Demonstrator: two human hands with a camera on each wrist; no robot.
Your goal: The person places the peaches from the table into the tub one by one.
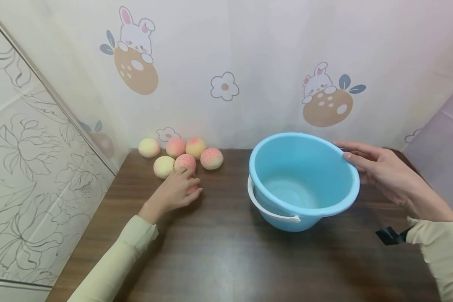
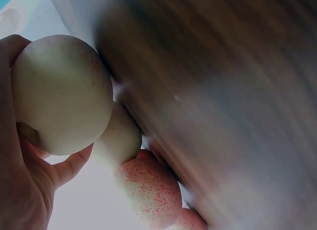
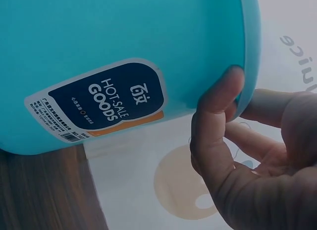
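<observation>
My left hand (image 1: pixel 175 188) is at the left of the table, its fingers round a peach (image 2: pixel 62 94) that it mostly covers in the head view. Just beyond it, several more peaches, yellow and pink-red, sit in a loose cluster; a speckled peach (image 1: pixel 212 159) is the rightmost. My right hand (image 1: pixel 386 174) pinches the right rim of a light blue bucket (image 1: pixel 287 222), thumb on one side and fingers on the other. The bucket tilts slightly, its mouth open and its inside bare. A white handle (image 1: pixel 272 214) hangs down at its front left.
Everything stands on a dark brown wooden table (image 1: pixel 211 260). A pale curtain (image 1: pixel 268 42) printed with rabbits and flowers hangs behind the back edge. A flower-patterned panel (image 1: pixel 30 167) borders the left side. A label (image 3: pixel 109 99) is on the bucket's outer wall.
</observation>
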